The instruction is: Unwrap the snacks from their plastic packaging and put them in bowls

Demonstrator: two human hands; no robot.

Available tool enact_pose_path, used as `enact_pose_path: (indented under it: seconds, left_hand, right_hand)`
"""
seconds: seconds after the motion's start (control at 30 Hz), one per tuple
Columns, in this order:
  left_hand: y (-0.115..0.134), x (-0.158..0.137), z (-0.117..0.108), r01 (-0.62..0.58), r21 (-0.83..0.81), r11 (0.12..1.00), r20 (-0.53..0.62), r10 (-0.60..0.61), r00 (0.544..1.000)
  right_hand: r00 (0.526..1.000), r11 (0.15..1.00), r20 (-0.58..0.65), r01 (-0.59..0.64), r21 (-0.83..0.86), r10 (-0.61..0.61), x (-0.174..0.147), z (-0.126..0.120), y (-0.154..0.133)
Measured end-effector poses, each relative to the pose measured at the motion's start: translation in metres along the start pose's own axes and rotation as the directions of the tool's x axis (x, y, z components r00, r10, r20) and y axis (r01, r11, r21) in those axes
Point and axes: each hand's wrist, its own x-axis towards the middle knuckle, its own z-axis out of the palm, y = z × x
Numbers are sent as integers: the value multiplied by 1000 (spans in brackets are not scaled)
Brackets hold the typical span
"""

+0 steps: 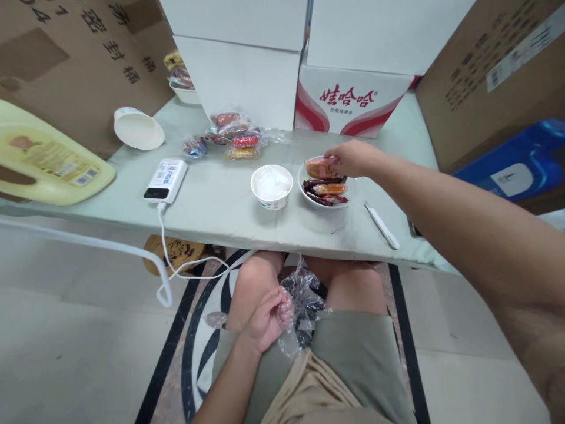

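Low over my lap, my left hand (272, 315) is closed around crumpled clear plastic film (304, 294), which hangs down between my knees. At the table, my right hand (348, 158) reaches into a white bowl (306, 199) of wrapped snacks, its fingers closed on a brown wrapped snack (318, 169) at the back. Dark-wrapped and orange-wrapped snacks (329, 189) lie in front of it. Left of this bowl stands a white paper bowl (272, 203) with crumpled clear film (270, 179) inside. A white slim cutter (383, 227) rests to the right.
Several wrapped snacks (241, 138) are piled before white boxes (247, 82). A power bank (166, 179) trails a white cable (164, 232) over the table's front edge. Another paper bowl (139, 129) lies tipped over. A yellow jug (48, 153) and a blue bottle (521, 162) flank the table.
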Motion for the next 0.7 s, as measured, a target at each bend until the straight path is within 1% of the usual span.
enact_pose_path:
  seconds: [0.1,0.13,0.17,0.2,0.23,0.27,0.3,0.33,0.37,0.4,0.43,0.47,0.5,0.53,0.57,0.6,0.63,0.67,0.7]
  left_hand:
    - [0,-1,1,-4,12,1000,1,3,1000]
    - [0,-1,2,-4,11,1000,3,4,1000]
    - [0,-2,2,-4,8,1000,4,4,1000]
    - [1,-2,3,-3,1,1000,8,3,1000]
    - [2,-3,3,-1,-10,1000,13,1,1000]
    - [2,-3,2,3,-27,1000,19,-2,1000]
    - [3,-3,2,11,-48,999,28,-10,1000]
    - [3,-2,1,22,-73,997,40,-19,999]
    - [4,-2,-1,29,-100,995,53,-24,998]
    - [4,-2,-2,26,-124,992,65,-18,998]
    - [3,-3,-4,9,-137,990,71,1,997]
    - [3,-4,-5,-23,-134,991,66,32,997]
    - [2,-6,-6,-65,-115,991,52,72,996]
    - [0,-9,-6,-103,-81,991,37,106,994]
    - [-1,-13,-6,-128,-41,991,29,129,991]
    - [-2,-17,-5,-139,-4,990,32,139,990]
    - [-4,-21,-4,-133,24,991,50,132,990]
    - [-5,-25,-2,-111,47,993,82,107,991]
    - [-7,-29,0,-74,75,994,119,65,991]
  right_hand:
    - [1000,1000,28,-5,-1,5,2,3,-4]
    - [1000,1000,22,9,-5,-9,1,3,-4]
    - [999,1000,-22,26,7,-25,-2,4,-3]
    - [993,998,-106,48,42,-44,-8,4,-1]
    - [974,992,-222,75,103,-51,-18,6,0]
    - [937,976,-348,103,190,-31,-32,9,1]
    - [887,945,-462,138,296,16,-51,15,2]
    - [855,897,-510,154,415,89,-74,24,0]
    - [847,829,-499,141,541,182,-101,37,-4]
    - [850,738,-451,115,664,273,-130,54,-10]
    - [869,628,-365,84,774,333,-160,75,-19]
    - [893,494,-251,38,869,373,-189,97,-30]
    - [916,350,-131,-10,937,378,-215,120,-43]
    - [932,208,-8,-72,975,363,-238,142,-56]
    - [941,63,104,-131,989,321,-256,162,-70]
    - [935,-96,191,-170,981,298,-270,178,-83]
    - [928,-235,273,-215,948,254,-279,190,-95]
    - [921,-340,337,-259,904,194,-285,197,-105]
    - [913,-421,386,-302,855,131,-287,201,-113]
